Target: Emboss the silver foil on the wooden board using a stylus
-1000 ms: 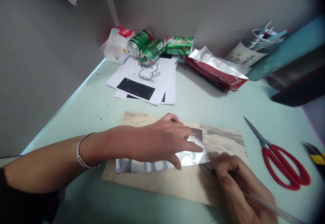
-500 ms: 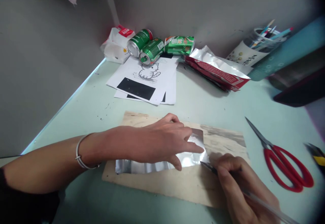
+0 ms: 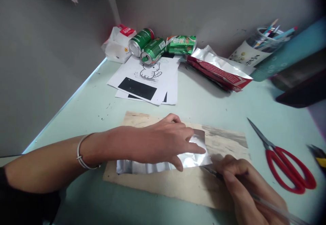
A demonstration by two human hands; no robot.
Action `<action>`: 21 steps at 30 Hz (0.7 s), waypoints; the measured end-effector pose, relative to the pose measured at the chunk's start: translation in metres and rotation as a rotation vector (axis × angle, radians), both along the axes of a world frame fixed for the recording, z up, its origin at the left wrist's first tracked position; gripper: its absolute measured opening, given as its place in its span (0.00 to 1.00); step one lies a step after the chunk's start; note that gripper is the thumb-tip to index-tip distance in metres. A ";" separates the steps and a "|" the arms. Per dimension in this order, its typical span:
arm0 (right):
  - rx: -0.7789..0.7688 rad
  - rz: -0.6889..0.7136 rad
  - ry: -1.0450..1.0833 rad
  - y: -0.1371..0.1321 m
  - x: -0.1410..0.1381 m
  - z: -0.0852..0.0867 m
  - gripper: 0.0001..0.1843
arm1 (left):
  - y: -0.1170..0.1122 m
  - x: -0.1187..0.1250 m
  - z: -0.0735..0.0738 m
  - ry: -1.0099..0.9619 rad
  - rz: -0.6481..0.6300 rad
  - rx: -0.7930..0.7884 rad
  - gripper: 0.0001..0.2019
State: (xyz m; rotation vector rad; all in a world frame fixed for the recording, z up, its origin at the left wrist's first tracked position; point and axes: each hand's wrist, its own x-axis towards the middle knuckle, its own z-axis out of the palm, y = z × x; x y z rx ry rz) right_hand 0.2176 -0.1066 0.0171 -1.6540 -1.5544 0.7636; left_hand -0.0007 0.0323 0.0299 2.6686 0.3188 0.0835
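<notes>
My left hand (image 3: 163, 143) lies palm down with fingers spread on a shiny silver metal sheet (image 3: 193, 158), covering much of it. The sheet rests on a thin wooden board (image 3: 188, 192), one corner poking out to the right of my index finger. In my closed right hand (image 3: 249, 187) is a slim pen (image 3: 270, 204) with a clear barrel and a dark, pointed front. Its tip is at the sheet's lower edge, close to the right corner. Whether the tip touches the sheet or goes under it, I cannot tell.
Red-handled scissors (image 3: 287, 163) lie right of the board, with a black and yellow tool (image 3: 319, 155) beyond. Behind are printed papers (image 3: 168, 85), green cans (image 3: 154, 51), red-silver foil packaging (image 3: 219, 70), a white bag (image 3: 115, 46) and a pencil jar (image 3: 251, 53).
My right hand and the pen have shifted slightly right and toward me, the tip dropping a little along the sheet's edge. My left hand keeps its place on the sheet.
</notes>
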 end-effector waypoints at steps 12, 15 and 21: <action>-0.007 0.088 -0.168 0.002 -0.008 0.004 0.11 | 0.001 0.003 0.009 0.096 -0.004 -0.020 0.28; -0.022 0.092 -0.134 0.002 -0.005 0.003 0.12 | 0.001 0.003 0.012 0.129 -0.001 -0.022 0.28; -0.010 0.034 -0.056 0.001 -0.003 0.001 0.12 | -0.001 0.003 0.015 0.124 0.005 -0.015 0.27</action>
